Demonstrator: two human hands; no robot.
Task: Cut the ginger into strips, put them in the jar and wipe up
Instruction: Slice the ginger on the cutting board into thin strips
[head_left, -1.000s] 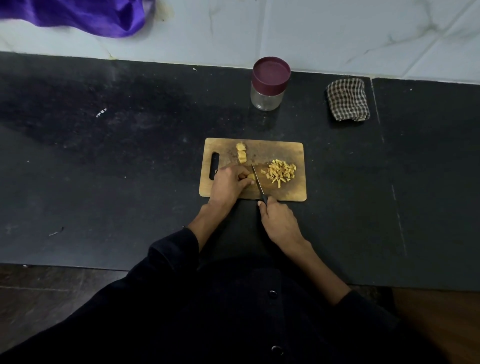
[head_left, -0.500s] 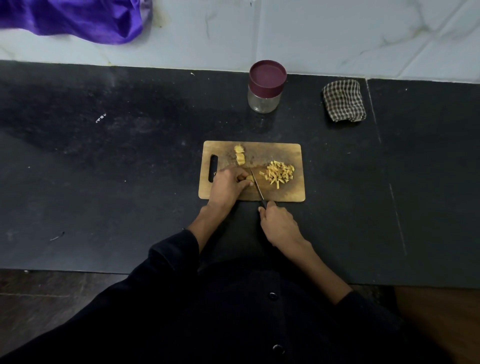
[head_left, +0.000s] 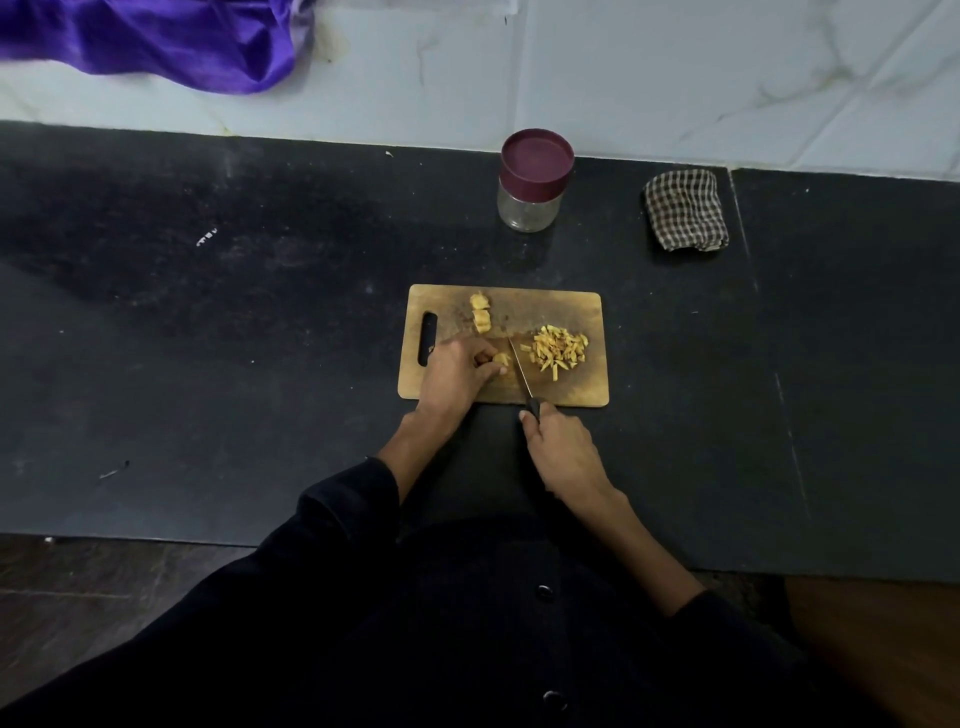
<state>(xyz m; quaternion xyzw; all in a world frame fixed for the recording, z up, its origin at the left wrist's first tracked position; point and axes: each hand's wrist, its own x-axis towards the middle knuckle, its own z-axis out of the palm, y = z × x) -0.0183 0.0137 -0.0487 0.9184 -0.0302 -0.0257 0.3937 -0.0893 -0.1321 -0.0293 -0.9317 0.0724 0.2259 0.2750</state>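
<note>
Head view: we stand at a black counter (head_left: 260, 364) backed by a pale marbled wall, with a purple cloth (head_left: 156, 36) draped at its far left. A wooden cutting board (head_left: 561, 312) lies just ahead of us. Farther back, a glass jar (head_left: 530, 182) stands with its maroon lid on, and a folded checked cloth (head_left: 684, 209) lies to its right, well apart. Our left hand (head_left: 457, 371) rests on the board, its grip curled round a ginger piece (head_left: 501, 358). Our right hand (head_left: 558, 447) closes its grip on the knife (head_left: 522, 376), blade just beside that piece. A heap of ginger strips (head_left: 558, 351) lies right of the blade; uncut ginger chunks (head_left: 480, 314) sit near the board's far edge.
</note>
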